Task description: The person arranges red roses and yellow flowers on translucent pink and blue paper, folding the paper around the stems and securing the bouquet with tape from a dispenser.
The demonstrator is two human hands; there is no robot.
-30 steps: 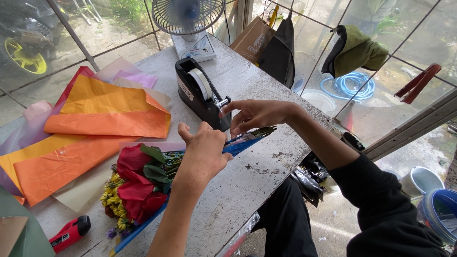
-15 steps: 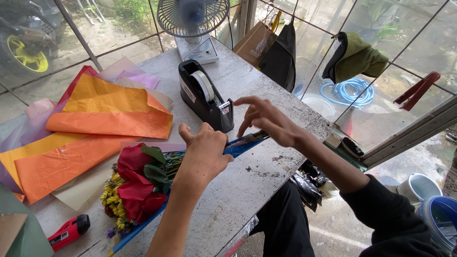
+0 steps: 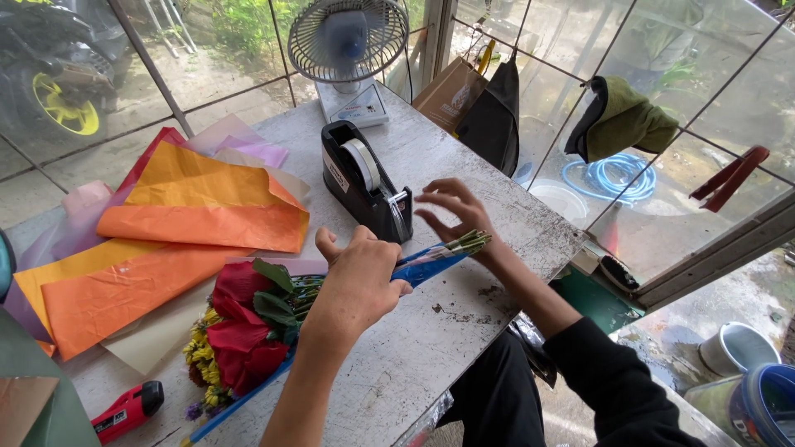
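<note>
bouquet (image 3: 248,323) lies on the table (image 3: 464,331), flowers low left, stems (image 3: 464,242) up right | my left hand (image 3: 356,281) is closed around its blue wrap (image 3: 418,269) in the middle | tape dispenser (image 3: 364,178) stands just behind | my right hand (image 3: 451,211) is open wide, holds nothing, closest to the stem ends

We see our left hand (image 3: 356,281) closed around the blue-wrapped stems of a bouquet (image 3: 248,323) of red roses and small yellow flowers lying on the grey counter (image 3: 431,364). Our right hand (image 3: 454,211) hovers open, fingers spread, just beside the black tape dispenser (image 3: 364,178) and above the green stem ends (image 3: 465,242). Orange paper sheets (image 3: 190,215) lie to the left, a small fan (image 3: 348,41) stands at the far edge, and a red tool (image 3: 124,410) rests near the flowers.
</note>
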